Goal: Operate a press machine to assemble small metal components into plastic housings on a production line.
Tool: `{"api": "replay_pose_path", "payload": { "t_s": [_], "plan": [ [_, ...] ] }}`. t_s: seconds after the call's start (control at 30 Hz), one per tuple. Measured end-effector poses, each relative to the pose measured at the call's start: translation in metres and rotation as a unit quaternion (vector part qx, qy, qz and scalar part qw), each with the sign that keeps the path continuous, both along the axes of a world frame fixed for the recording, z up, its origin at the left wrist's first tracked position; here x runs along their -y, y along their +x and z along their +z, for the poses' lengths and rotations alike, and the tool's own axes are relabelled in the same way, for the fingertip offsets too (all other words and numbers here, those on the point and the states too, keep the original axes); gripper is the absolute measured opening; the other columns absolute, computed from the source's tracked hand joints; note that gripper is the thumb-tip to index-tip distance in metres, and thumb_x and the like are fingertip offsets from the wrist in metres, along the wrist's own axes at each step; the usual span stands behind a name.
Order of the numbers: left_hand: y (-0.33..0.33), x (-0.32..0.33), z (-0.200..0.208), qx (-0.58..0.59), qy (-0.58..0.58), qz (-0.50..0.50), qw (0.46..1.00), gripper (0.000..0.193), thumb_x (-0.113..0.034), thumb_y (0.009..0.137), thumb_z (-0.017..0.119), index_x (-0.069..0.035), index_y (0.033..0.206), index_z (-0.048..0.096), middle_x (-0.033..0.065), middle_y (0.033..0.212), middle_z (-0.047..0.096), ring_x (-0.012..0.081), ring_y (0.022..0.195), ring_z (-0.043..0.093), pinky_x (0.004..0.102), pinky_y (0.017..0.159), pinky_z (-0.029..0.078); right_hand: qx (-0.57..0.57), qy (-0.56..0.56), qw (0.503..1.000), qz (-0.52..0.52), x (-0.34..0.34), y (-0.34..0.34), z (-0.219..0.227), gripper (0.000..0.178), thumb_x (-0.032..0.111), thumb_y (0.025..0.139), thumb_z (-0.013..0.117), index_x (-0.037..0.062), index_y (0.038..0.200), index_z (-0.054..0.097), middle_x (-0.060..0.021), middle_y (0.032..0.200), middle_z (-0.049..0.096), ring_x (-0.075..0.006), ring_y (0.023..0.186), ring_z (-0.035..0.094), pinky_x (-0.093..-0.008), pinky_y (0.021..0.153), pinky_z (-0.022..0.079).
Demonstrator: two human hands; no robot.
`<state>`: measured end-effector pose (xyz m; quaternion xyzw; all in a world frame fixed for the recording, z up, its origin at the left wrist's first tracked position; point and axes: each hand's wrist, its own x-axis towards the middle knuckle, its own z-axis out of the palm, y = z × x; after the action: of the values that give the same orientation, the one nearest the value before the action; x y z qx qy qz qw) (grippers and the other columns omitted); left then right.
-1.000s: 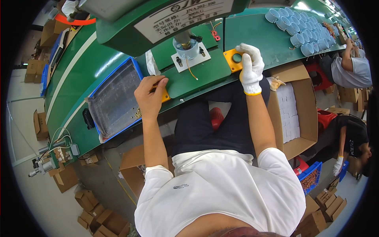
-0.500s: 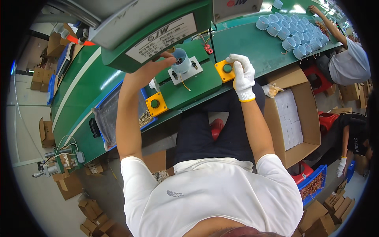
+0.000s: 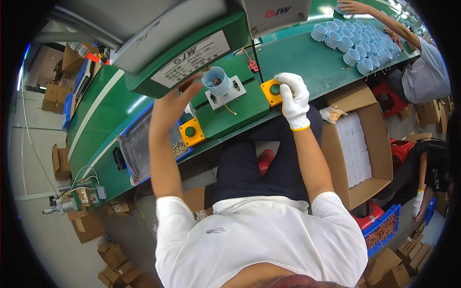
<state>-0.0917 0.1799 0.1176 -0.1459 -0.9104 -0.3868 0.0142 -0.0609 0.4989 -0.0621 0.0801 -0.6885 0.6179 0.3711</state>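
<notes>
A light-blue plastic cup (image 3: 218, 85) with dark parts inside stands on a pale metal plate (image 3: 234, 94) fixed to the green press base. A yellowish wire (image 3: 229, 108) hangs from its underside. My bare left hand (image 3: 178, 98) is beside the cup's left rim, blurred, fingers apart with nothing seen between them; the tips lie partly under the press head. My right hand (image 3: 295, 98), in a white glove, is closed around the right side of a yellow box with a green button (image 3: 271, 93). Its thumb lies next to the button.
The green press head (image 3: 192, 57) overhangs the cup. Another yellow button box (image 3: 192, 132) sits at the left, near a blue-rimmed tray (image 3: 149, 144). Right of my legs stands a carton (image 3: 355, 149) of white pieces. Many blue cups (image 3: 357, 43) stand at far right, where a co-worker's hand (image 3: 353, 7) reaches.
My left hand has drawn back a little from the cup. My right hand has settled lower against the yellow button box. The co-worker's arm has reached leftward to a cup at the back.
</notes>
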Motion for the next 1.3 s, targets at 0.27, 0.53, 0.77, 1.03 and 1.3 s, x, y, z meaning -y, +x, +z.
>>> {"api": "replay_pose_path", "payload": {
  "t_s": [0.27, 0.53, 0.77, 1.03, 1.3],
  "plan": [
    [0.119, 0.063, -0.148, -0.251, -0.051, 0.182, 0.949, 0.017, -0.004, 0.087, 0.089, 0.002, 0.102, 0.083, 0.0161, 0.116, 0.081, 0.0322, 0.107, 0.079, 0.0420, 0.094, 0.063, -0.106, 0.193, 0.975, -0.033, 0.010, -0.006, 0.012, 0.006, 0.003, 0.090, 0.071, 0.0032, 0.090, 0.077, -0.0163, 0.108, 0.080, -0.0360, 0.101, 0.075, -0.0470, 0.093, 0.060],
    [0.090, 0.103, -0.094, -0.150, -0.087, 0.014, 0.985, 0.020, -0.014, 0.087, 0.087, -0.003, 0.104, 0.084, 0.0114, 0.123, 0.080, 0.0327, 0.118, 0.074, 0.0419, 0.101, 0.059, -0.009, 0.068, 0.997, 0.018, 0.010, -0.007, -0.015, 0.013, 0.006, 0.101, 0.065, -0.0016, 0.104, 0.075, -0.0224, 0.130, 0.077, -0.0351, 0.122, 0.072, -0.0457, 0.110, 0.055],
    [0.124, 0.214, -0.089, 0.071, -0.190, 0.051, 0.978, 0.023, -0.010, 0.090, 0.085, -0.002, 0.111, 0.084, 0.0143, 0.105, 0.079, 0.0336, 0.096, 0.076, 0.0428, 0.086, 0.057, 0.012, -0.002, 0.999, 0.045, 0.007, -0.009, -0.026, 0.039, 0.027, 0.115, 0.053, -0.0057, 0.112, 0.073, -0.0237, 0.134, 0.075, -0.0309, 0.123, 0.071, -0.0435, 0.113, 0.053],
    [0.128, 0.221, -0.095, 0.071, -0.245, 0.011, 0.967, 0.016, -0.008, 0.087, 0.084, -0.002, 0.102, 0.085, 0.0149, 0.102, 0.079, 0.0365, 0.095, 0.074, 0.0442, 0.085, 0.057, 0.022, -0.026, 0.999, 0.037, 0.008, -0.012, -0.028, 0.037, 0.025, 0.114, 0.053, -0.0044, 0.110, 0.075, -0.0216, 0.130, 0.077, -0.0274, 0.120, 0.072, -0.0393, 0.108, 0.054],
    [0.097, 0.155, -0.109, 0.010, -0.014, 0.071, 0.997, 0.011, -0.007, 0.104, 0.065, 0.003, 0.109, 0.064, 0.0170, 0.096, 0.065, 0.0282, 0.092, 0.066, 0.0380, 0.089, 0.053, 0.056, 0.007, 0.998, -0.034, 0.009, -0.001, -0.009, 0.016, 0.014, 0.108, 0.068, 0.0024, 0.106, 0.079, -0.0135, 0.118, 0.081, -0.0237, 0.105, 0.076, -0.0388, 0.094, 0.061]
  ]
}}
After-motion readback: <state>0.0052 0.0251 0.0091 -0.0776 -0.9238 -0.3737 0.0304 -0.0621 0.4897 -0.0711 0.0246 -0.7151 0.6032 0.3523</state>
